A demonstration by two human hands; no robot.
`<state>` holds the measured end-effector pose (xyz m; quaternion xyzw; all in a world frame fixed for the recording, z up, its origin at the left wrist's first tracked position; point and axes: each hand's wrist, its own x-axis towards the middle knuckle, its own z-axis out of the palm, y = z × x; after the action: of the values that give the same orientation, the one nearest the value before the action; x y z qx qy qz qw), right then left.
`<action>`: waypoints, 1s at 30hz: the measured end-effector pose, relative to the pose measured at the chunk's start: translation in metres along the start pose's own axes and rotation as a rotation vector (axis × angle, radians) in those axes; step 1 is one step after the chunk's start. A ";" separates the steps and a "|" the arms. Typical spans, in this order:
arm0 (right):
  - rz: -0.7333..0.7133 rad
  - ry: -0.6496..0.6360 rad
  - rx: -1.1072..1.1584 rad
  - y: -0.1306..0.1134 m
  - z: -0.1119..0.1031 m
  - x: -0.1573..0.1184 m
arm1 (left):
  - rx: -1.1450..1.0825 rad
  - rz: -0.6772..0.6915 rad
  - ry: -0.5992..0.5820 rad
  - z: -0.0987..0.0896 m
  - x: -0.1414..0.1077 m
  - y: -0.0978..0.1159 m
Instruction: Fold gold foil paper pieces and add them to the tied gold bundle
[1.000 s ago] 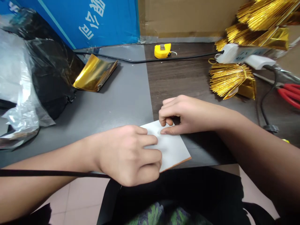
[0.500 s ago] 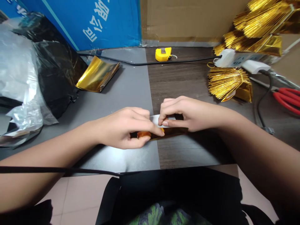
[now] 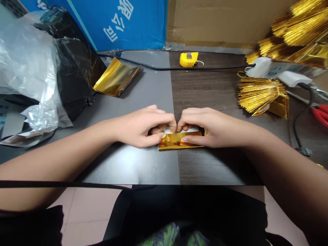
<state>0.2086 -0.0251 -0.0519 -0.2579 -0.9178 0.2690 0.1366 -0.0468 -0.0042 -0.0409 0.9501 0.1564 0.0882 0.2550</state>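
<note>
A strip of shiny gold foil paper (image 3: 174,138), white on its reverse, lies near the table's front, across the seam between grey and wood-grain surfaces. My left hand (image 3: 150,126) pinches its left part, thumb on the gold face and fingers curled at the white far edge. On the right part, my right hand (image 3: 202,128) grips the same way, its thumb lying along the gold side. The fingertips of both hands nearly meet at the white edge. Part of the paper's far side is hidden under the fingers.
A stack of gold foil sheets (image 3: 115,77) lies back left beside a black plastic bag (image 3: 74,75). A yellow tape measure (image 3: 189,59) sits near the cardboard box (image 3: 210,24). Tied fanned gold bundles (image 3: 261,95), a power strip (image 3: 276,70) and red-handled scissors (image 3: 321,114) are at right.
My left hand has drawn back from across the paper, and its thumb now presses the gold face. The gold side has turned up into view. The whole view has shifted slightly.
</note>
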 end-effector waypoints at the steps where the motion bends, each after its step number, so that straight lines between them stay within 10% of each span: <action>1: -0.010 0.008 0.006 0.000 0.000 0.000 | 0.008 0.003 0.009 -0.001 0.000 -0.001; 12: -0.131 -0.031 -0.225 -0.016 0.000 -0.004 | 0.024 -0.129 0.294 0.007 0.003 -0.019; 30: -0.179 0.087 -0.505 -0.029 0.006 -0.002 | -0.037 -0.165 0.357 0.010 0.003 -0.019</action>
<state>0.1966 -0.0500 -0.0406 -0.2130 -0.9683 0.0073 0.1306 -0.0463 0.0076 -0.0590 0.8984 0.2748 0.2371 0.2471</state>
